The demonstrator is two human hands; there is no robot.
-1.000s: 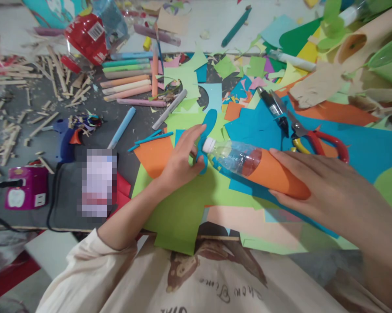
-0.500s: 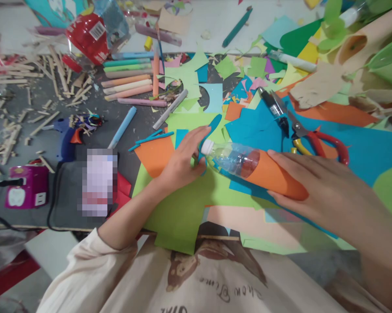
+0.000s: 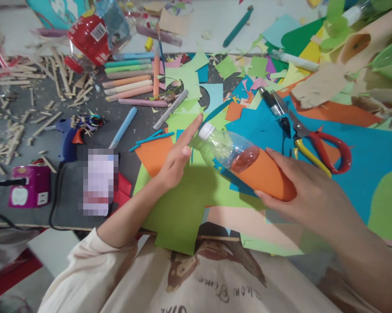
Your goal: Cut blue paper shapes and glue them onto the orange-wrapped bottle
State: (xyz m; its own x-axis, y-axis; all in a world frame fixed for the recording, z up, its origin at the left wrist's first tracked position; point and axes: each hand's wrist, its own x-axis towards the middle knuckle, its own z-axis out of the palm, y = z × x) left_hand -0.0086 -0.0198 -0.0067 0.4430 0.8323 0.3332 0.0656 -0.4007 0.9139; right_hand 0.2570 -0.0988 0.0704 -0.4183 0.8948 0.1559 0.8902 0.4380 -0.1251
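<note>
A clear plastic bottle (image 3: pixel 239 150) with a white cap lies tilted, its cap pointing up and left. Orange paper (image 3: pixel 269 176) wraps its lower part, and my right hand (image 3: pixel 308 193) is closed round that end. Beside the cap is my left hand (image 3: pixel 178 158), open, index finger stretched out and thumb raised. A narrow curved blue paper strip (image 3: pixel 217 110) runs past its fingertips and the cap; whether the fingers grip it is hidden. Light green paper (image 3: pixel 172 208) lies beneath both hands. Red-and-yellow-handled scissors (image 3: pixel 341 152) and a black-capped pen (image 3: pixel 274 111) lie beyond the right hand.
Left on the dark table are a blue glue gun (image 3: pixel 67 137), a phone (image 3: pixel 99 182), a purple charger block (image 3: pixel 29 186) with cables and scattered wooden sticks (image 3: pixel 6 143). Several markers (image 3: pixel 128 82) lie farther back. Blue paper sheets (image 3: pixel 355 195) and cut scraps cover the right side.
My left hand has drawn back slightly left, its fingers straighter. The bottle has tilted more steeply, its capped end moving up. The blue strip now arcs farther up and right.
</note>
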